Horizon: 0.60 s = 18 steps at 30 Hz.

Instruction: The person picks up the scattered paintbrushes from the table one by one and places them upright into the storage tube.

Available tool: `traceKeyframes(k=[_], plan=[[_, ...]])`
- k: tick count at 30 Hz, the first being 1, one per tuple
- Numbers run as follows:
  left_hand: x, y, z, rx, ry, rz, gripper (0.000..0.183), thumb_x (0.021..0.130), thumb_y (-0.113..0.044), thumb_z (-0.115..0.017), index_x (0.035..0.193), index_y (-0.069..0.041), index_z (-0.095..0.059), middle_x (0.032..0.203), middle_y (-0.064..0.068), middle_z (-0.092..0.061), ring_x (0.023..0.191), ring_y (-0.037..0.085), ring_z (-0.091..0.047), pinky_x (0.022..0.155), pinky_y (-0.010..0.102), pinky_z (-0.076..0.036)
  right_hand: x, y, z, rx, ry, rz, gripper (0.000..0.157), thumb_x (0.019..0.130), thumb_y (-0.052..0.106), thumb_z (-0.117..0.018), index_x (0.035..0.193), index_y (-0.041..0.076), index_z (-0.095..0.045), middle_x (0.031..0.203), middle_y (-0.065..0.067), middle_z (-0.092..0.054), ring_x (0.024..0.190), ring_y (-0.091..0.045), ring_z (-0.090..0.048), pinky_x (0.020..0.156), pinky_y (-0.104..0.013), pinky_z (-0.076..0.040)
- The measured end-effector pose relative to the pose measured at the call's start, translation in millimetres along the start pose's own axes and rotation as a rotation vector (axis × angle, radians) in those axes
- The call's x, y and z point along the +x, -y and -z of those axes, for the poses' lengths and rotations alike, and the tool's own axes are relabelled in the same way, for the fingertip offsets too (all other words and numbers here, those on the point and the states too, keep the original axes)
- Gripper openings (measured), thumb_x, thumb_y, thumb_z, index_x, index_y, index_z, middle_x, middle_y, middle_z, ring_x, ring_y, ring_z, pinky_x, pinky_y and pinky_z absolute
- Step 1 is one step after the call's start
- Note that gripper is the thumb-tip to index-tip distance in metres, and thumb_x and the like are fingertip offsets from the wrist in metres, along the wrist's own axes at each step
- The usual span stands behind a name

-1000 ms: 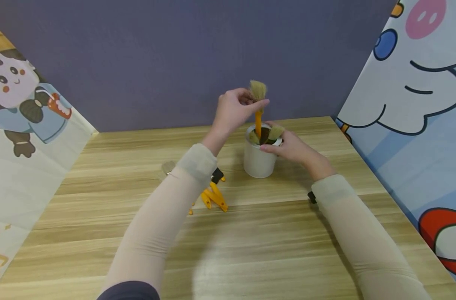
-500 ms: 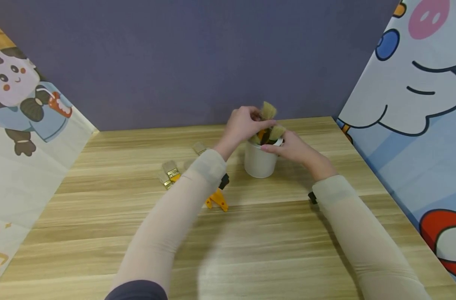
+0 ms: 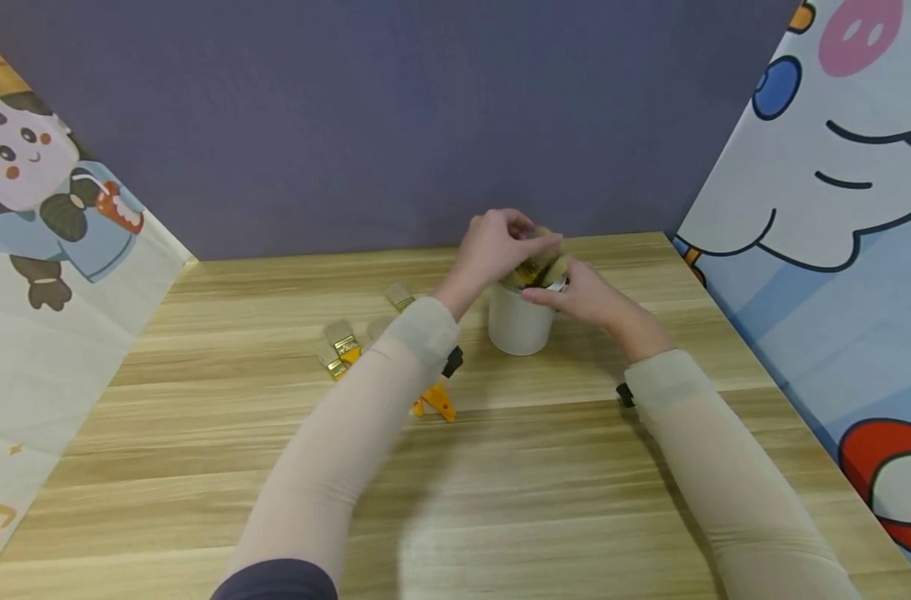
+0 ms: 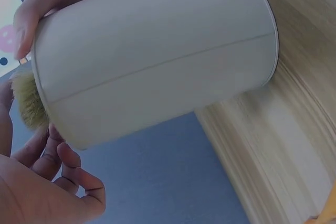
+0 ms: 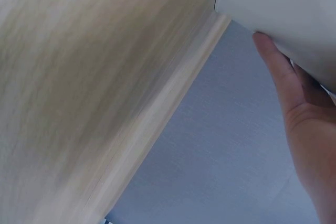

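One brush (image 3: 532, 270) mostly behind left fingers (image 3: 539, 244), white pot (image 3: 518, 323) partly covered

We see a plain white container (image 3: 518, 327), round and straight-sided, standing upright toward the far edge of the wooden table (image 3: 575, 483). In the left wrist view we make out a seam (thin, but straight) running along its side between base and rim. At its mouth we find brushes (image 3: 556, 270) crowded together, bristles uppermost, their tan tufts rising above the rim with gold-coloured metal showing among them. Their lower parts are hidden inside; how many there are, we cannot tell.
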<state>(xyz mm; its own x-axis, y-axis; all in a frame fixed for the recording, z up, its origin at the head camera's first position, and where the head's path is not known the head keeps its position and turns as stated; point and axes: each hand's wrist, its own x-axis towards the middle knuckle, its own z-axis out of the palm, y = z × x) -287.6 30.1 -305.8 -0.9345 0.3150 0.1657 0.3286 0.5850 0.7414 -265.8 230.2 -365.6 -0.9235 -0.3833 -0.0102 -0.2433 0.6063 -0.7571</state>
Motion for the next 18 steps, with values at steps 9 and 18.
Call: traceKeyframes(k=[9, 18], plan=[[-2.8, 5.2, 26.3, 0.018, -0.029, 0.021, 0.057, 0.093, -0.063, -0.075, 0.129, -0.019, -0.074, 0.118, -0.002, -0.074, 0.104, 0.013, -0.066, 0.091, 0.034, -0.057, 2, 1, 0.2, -0.007, -0.004, -0.011, 0.080, 0.102, 0.048, -0.070, 0.163, 0.010, -0.036, 0.147, -0.021, -0.058, 0.122, -0.037, -0.062, 0.102, -0.054, -0.051], [-10.9, 22.2, 80.5, 0.009, -0.063, 0.046, 0.060, 0.092, -0.065, -0.074, 0.133, -0.020, -0.071, 0.122, 0.000, -0.073, 0.108, 0.015, -0.067, 0.094, 0.038, -0.057, 2, 1, -0.5, -0.002, -0.030, -0.036, 0.077, 0.100, 0.044, -0.075, 0.160, 0.008, -0.042, 0.150, -0.023, -0.057, 0.134, -0.039, -0.058, 0.110, -0.059, -0.048]])
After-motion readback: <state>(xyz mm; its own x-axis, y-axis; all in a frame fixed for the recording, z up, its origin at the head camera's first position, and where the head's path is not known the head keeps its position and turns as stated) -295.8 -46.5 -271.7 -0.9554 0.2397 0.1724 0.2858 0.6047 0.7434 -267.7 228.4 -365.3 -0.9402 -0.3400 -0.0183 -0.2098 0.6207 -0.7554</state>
